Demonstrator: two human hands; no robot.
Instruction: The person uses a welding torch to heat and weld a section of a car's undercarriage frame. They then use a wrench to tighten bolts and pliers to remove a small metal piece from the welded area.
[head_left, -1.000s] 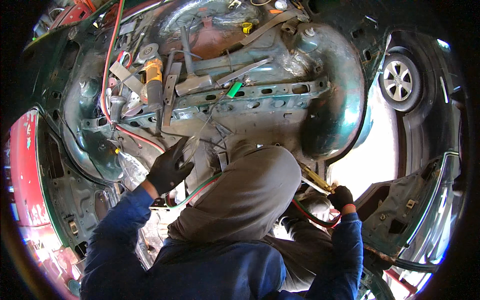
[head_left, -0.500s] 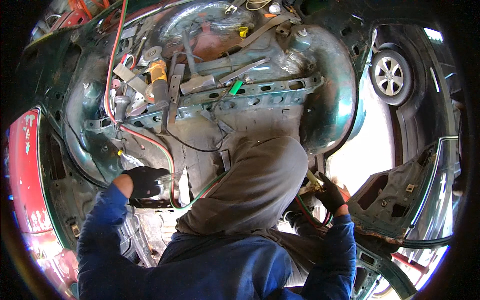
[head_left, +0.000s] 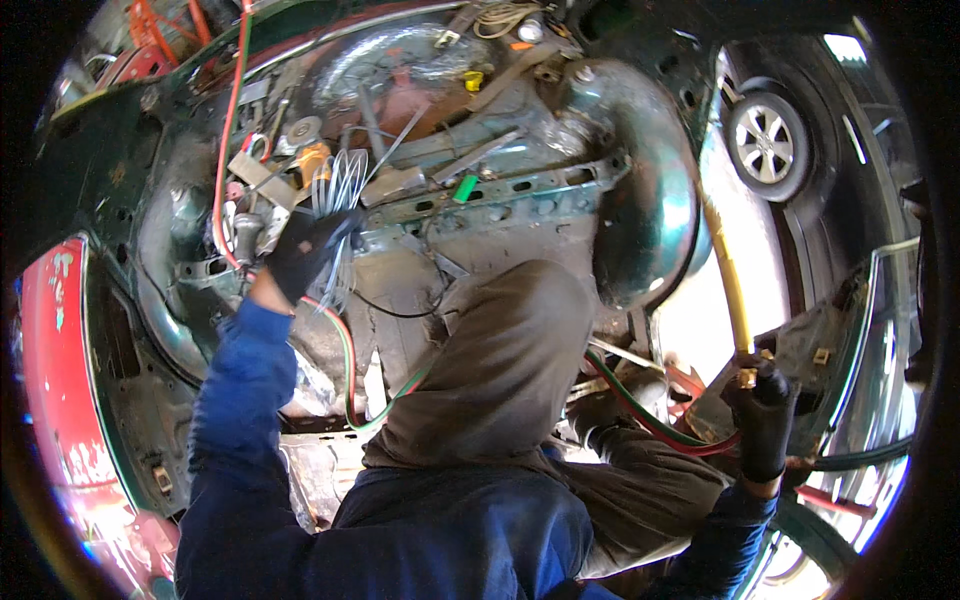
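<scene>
My left hand (head_left: 305, 252), in a dark glove, is closed around a loose bundle of thin pale wire (head_left: 347, 180), whose loops stick up past the fingers. It is above the left side of the bare metal car floor. Out to the right, my gloved right hand (head_left: 765, 415) is closed on a gas torch (head_left: 745, 378) with brass fittings at the fist. A long yellowish streak (head_left: 727, 265) extends up from it; whether this is the torch's tube or a flame I cannot tell. Red and green twin hoses (head_left: 650, 420) run to that hand.
An orange and black angle grinder (head_left: 313, 160) lies partly behind the wire, beside flat metal strips (head_left: 262, 180) and a hammer (head_left: 392, 185). A green lighter-like piece (head_left: 465, 188) sits on the perforated crossmember (head_left: 510, 205). A wheel (head_left: 768, 147) of another car stands at right.
My left hand has risen up and to the right, bringing the wire bundle over the tools. The right hand has swung outward to the right with the torch, pulling the hoses along.
</scene>
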